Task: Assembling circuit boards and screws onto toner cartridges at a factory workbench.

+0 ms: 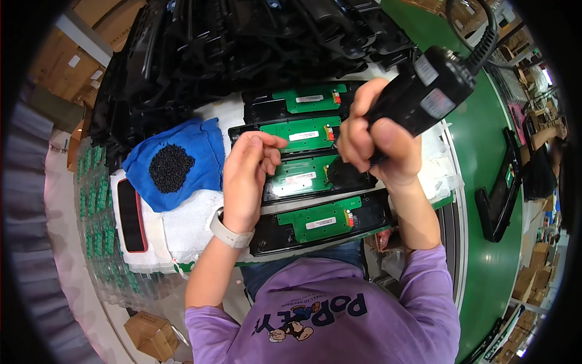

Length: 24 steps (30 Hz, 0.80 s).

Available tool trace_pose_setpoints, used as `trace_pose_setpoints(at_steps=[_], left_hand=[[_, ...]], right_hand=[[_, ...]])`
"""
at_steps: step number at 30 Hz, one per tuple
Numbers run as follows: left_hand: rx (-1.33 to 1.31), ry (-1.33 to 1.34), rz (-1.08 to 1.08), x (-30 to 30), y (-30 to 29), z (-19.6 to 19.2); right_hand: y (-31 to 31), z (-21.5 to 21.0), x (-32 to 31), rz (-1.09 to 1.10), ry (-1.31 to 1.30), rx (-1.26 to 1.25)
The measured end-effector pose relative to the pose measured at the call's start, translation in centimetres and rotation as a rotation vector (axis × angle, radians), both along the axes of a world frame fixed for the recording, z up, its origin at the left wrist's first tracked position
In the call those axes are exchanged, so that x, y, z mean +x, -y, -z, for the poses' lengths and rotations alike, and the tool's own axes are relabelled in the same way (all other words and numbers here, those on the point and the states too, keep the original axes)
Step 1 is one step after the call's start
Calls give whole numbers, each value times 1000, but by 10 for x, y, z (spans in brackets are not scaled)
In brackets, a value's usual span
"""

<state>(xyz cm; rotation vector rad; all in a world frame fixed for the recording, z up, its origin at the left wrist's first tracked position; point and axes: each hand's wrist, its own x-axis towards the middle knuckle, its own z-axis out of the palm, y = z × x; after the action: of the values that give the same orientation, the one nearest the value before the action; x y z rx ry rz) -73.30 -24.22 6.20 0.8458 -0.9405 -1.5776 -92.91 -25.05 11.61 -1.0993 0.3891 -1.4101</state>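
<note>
My right hand point(388, 142) grips a black corded electric screwdriver point(424, 91), its cord end raised to the upper right. The tool's tip is hidden below my hand, by the middle panels. My left hand point(245, 164), a pale watch band at its wrist, hovers at the left ends of those panels with its fingers curled in. Whatever the fingers may hold is too small to make out. Several black plastic panels lie in a column, each carrying a green circuit board point(318, 221) with a white label and a small connector. Left of them, small black screws point(171, 168) are heaped on a blue cloth point(206, 151).
Black plastic housings point(242, 36) are piled along the far side. A phone in a red case point(131, 215) lies at the left edge. Bagged green boards point(97, 212) sit beyond it. On the right, a green surface point(485, 267) carries another black panel point(503, 188); a person's arm shows past it.
</note>
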Motion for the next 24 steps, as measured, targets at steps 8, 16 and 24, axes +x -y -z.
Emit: trace_pose_setpoints(at_steps=[8, 16, 24], left_hand=[[4, 1, 35, -2, -1, 0], [143, 95, 115, 8, 4, 6], [134, 102, 132, -2, 0, 4]], right_hand=[[-4, -1, 8, -16, -96, 1], [-11, 1, 17, -111, -326, -91], [-13, 1, 18, -102, -344, -138]])
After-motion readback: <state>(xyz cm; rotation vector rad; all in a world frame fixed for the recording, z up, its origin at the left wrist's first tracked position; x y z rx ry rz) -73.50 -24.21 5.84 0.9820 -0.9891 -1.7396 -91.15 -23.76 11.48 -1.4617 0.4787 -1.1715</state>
